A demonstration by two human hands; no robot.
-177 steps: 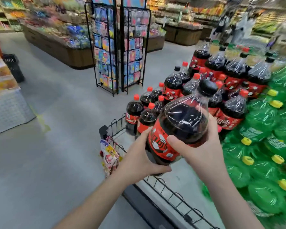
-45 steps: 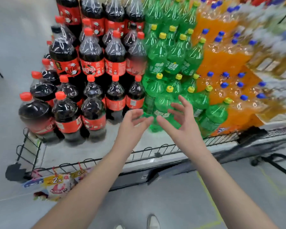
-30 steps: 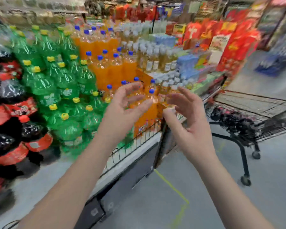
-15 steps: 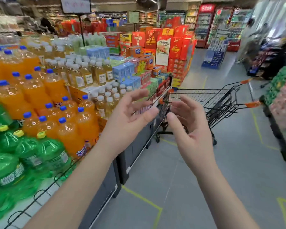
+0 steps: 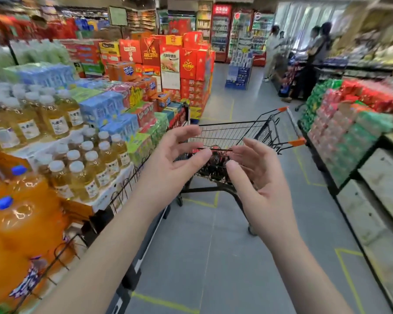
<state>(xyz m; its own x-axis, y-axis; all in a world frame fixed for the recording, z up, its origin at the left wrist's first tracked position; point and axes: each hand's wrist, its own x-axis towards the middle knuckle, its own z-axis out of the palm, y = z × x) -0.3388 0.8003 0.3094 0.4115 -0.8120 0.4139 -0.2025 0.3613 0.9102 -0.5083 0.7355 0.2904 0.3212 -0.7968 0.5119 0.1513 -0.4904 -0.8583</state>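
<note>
Right, both hands are up in front of me, palms turned toward each other. The left hand (image 5: 175,164) has a wide grip, fingers spread and loosely bent, and it's carrying nothing. The right hand (image 5: 256,177) mirrors it with the same wide, empty grip, and the two thumbs are near each other but apart.

Past my fingers, out in the aisle, stands the shopping cart (image 5: 225,134), black wire, with orange handle ends (image 5: 297,142) on its far right side. Down in its basket lie dark bottles (image 5: 216,158) with red on them, partly hidden by my fingertips.

On my left runs a display. The orange soda bottles (image 5: 21,218) with blue caps are nearest me. Beyond them come the yellow tea bottles (image 5: 86,175) with white caps, then stacked cartons. Red gift boxes (image 5: 168,57) tower farther back. On my right a shelf (image 5: 349,141) of packaged goods lines the grey floor (image 5: 202,257). People (image 5: 313,60) stand near the coolers, far off and blurred.
</note>
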